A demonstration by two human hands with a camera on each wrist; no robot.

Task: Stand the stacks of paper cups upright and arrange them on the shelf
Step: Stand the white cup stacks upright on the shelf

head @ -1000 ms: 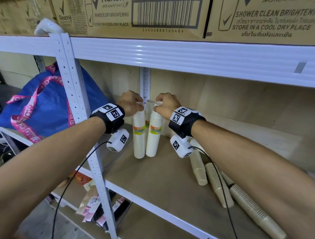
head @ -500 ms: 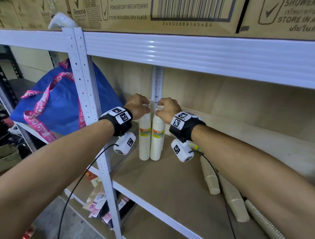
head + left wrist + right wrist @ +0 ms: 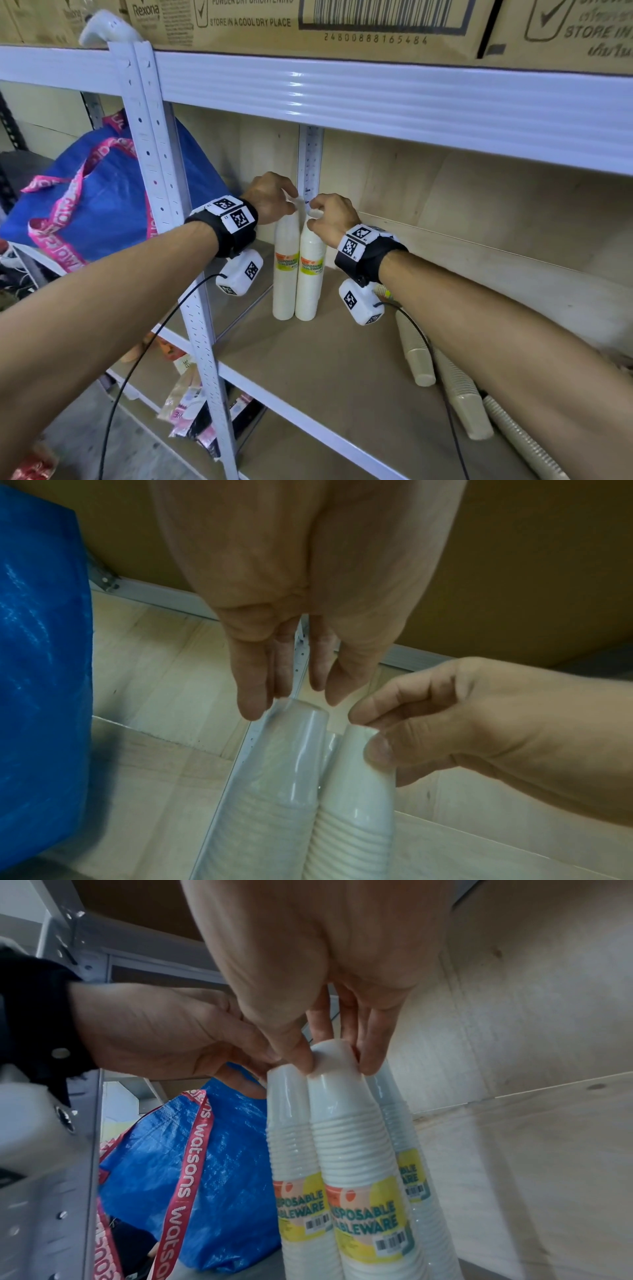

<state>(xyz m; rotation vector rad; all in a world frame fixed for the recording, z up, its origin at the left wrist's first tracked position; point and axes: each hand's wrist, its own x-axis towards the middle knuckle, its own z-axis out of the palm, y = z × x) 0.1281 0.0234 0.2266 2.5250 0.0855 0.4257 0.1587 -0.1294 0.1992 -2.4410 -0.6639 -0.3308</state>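
Right now both hands are working the tops of the white cup stacks standing in the back corner of the shelf board, around 12 o'clock in the head view, tight against the rear upright post. The right hand is pinching the top of the right white stack between thumb and fingertips, and that's clear in the right wrist view too. The left hand is sitting with loosely extended fingers at the top of the left white stack, touching rather than really gripping as far as I can tell. The risk I'm seeing: these stacks are tall and narrow and leaning into each other, so if either hand is letting go off-balance, one is probably tipping and knocking its neighbours over. There's a third white stack tucked behind, which only the right wrist camera is showing. Down at 4 to 5 o'clock the beige cup stacks are lying flat on the board, not yet stood up, and the right forearm is covering part of them, so I can't count them properly. The blue bag at 9 o'clock is sitting outside the frame post. The bases of the white stacks aren't visible in either wrist view.
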